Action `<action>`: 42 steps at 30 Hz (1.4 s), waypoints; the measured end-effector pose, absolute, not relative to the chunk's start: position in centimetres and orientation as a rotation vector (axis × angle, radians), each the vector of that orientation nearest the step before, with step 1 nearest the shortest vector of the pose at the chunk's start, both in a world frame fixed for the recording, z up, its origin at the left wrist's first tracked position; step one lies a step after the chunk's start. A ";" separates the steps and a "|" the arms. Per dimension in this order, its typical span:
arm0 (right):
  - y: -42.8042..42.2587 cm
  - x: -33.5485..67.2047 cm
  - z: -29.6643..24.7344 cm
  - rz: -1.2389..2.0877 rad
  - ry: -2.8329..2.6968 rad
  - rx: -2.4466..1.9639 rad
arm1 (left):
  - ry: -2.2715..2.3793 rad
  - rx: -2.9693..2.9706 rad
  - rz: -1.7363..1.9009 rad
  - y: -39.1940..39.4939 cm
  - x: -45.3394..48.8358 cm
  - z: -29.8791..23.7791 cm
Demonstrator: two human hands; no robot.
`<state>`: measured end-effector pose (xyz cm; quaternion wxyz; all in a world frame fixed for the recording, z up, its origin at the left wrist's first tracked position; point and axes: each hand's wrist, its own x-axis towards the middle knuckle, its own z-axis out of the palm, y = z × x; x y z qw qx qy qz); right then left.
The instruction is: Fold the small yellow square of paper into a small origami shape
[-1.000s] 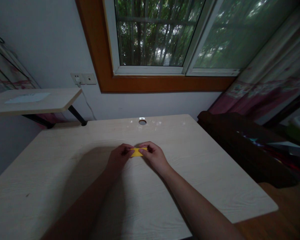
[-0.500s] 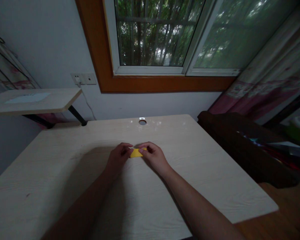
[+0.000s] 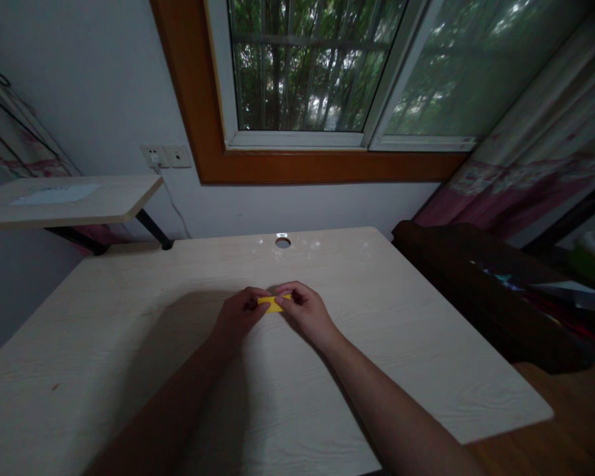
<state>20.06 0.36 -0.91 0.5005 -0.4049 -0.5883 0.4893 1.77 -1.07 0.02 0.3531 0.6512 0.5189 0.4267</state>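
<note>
A small folded yellow paper (image 3: 272, 303) lies on the pale wooden table (image 3: 129, 344), just past its middle. My left hand (image 3: 238, 313) pinches the paper's left end with curled fingers. My right hand (image 3: 304, 311) pinches its right end, thumb and forefinger on top. The two hands nearly touch, and only a short strip of yellow shows between them.
A round cable hole (image 3: 282, 242) sits near the table's far edge. A smaller side table (image 3: 64, 198) stands at the back left under wall sockets (image 3: 166, 157). A dark wooden bed frame (image 3: 480, 291) and curtains (image 3: 535, 165) fill the right. A window (image 3: 327, 73) is ahead.
My hands have drawn a little closer together over the yellow paper, and less of it shows. The paper stays in the same place on the table.
</note>
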 end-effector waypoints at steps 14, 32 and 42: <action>0.6 20.1 -1.0 1.212 -1.384 -0.990 | 1.168 1.496 1.118 -0.8 1.4 -0.8; 0.4 20.1 -1.0 1.194 -1.416 -0.994 | 1.204 1.434 1.131 -0.9 1.6 -0.3; 0.5 20.0 -0.8 1.219 -1.352 -0.999 | 1.230 1.470 1.131 -0.6 1.3 -0.7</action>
